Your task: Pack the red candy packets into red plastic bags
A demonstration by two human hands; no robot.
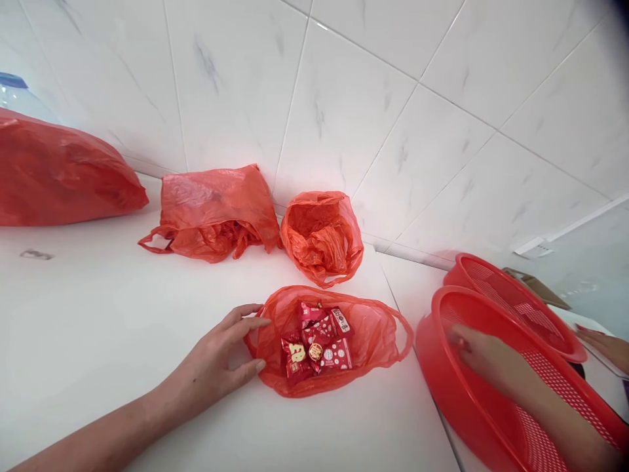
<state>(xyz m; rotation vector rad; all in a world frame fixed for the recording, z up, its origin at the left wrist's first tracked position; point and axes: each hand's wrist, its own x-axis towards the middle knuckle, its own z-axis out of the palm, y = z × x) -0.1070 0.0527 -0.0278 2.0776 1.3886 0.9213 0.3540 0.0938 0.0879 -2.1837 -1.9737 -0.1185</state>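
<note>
A red plastic bag [363, 321] lies spread on the white table, its mouth facing up and a handle loop at its right end. Several red wrapped candies [314, 344] are inside it. At the bag's left rim, my left hand [226, 347] has its fingers and thumb apart, the tips touching the plastic. My right hand [464, 342] is over the near red plastic basket [442, 367], inside its rim. Motion blurs its fingers, and I cannot tell whether they hold anything. The basket's bottom is partly hidden by my forearm.
Behind the bag are an opened red bag [322, 242] and a folded-over red bag [219, 196]. A large full red bag [63, 174] sits far left. A second red basket [521, 301] stands beyond the near one. Another person's hand [607, 347] shows at the right edge.
</note>
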